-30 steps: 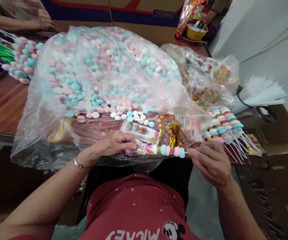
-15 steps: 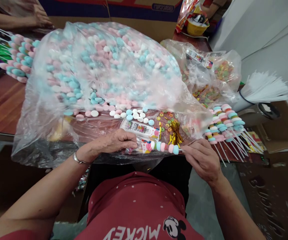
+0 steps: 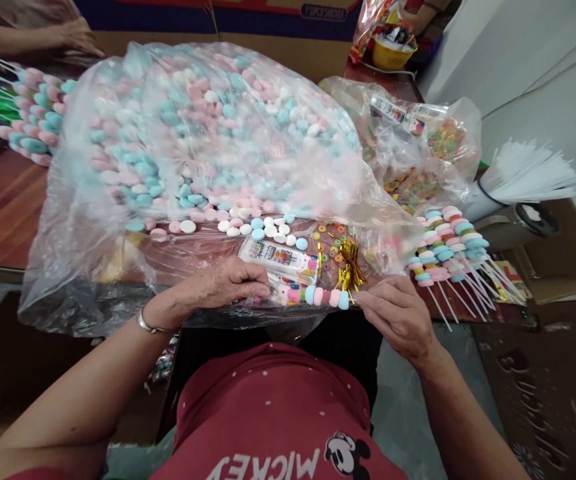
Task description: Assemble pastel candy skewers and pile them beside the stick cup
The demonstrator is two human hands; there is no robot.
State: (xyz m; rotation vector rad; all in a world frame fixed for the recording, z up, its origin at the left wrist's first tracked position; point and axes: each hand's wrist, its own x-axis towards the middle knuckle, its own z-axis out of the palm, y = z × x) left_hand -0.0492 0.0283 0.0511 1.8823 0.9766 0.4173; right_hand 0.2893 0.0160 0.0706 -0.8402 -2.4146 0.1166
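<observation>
My left hand is closed, thumb and fingers pinching the end of a printed clear plastic bag. A marshmallow skewer in pink, blue and green lies level, its left part inside that bag. My right hand is closed on the skewer's white stick at the other end. Just beyond lies a stack of printed bags, with gold twist ties to its right. Loose marshmallows and small gummy rings are scattered behind them.
A big clear sack of marshmallows covers much of the table. Finished skewers are piled at right, by a holder of white sticks. More skewers lie at left, near another person's hand. Bags of gummy rings lie behind.
The skewer and my right hand have shifted slightly left, and more of the skewer is inside the bag. My left hand still pinches the bag's end.
</observation>
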